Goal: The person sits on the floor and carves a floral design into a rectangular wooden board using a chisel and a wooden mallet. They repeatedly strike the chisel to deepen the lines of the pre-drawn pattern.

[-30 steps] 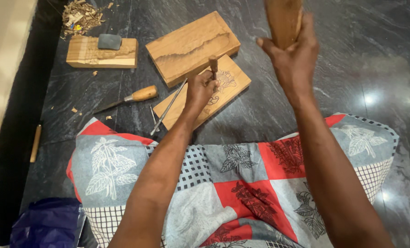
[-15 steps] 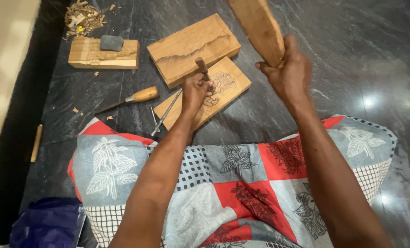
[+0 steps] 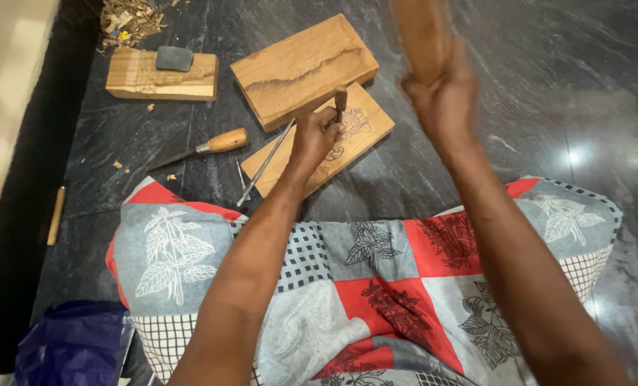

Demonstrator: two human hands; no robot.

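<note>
My left hand (image 3: 313, 139) grips a chisel (image 3: 340, 100) with a wooden handle, held upright with its tip on a small wooden board (image 3: 365, 132) that bears a drawn floral pattern. My right hand (image 3: 444, 100) is raised above and to the right of the board, shut on a wooden mallet (image 3: 422, 36) that is blurred with motion. The board lies on a dark marble floor (image 3: 519, 86).
A larger plain wood block (image 3: 301, 68) lies just behind the carved board. A second chisel with a wooden handle (image 3: 215, 145) and thin metal tools (image 3: 262, 168) lie to the left. Farther left sits a wood block with a grey stone (image 3: 172, 58), and wood shavings (image 3: 130, 18). A patterned cloth (image 3: 347, 286) covers my lap.
The mallet swung down toward the chisel half a second ago and is now raised upright again, blurred. My left hand has kept the chisel on the board.
</note>
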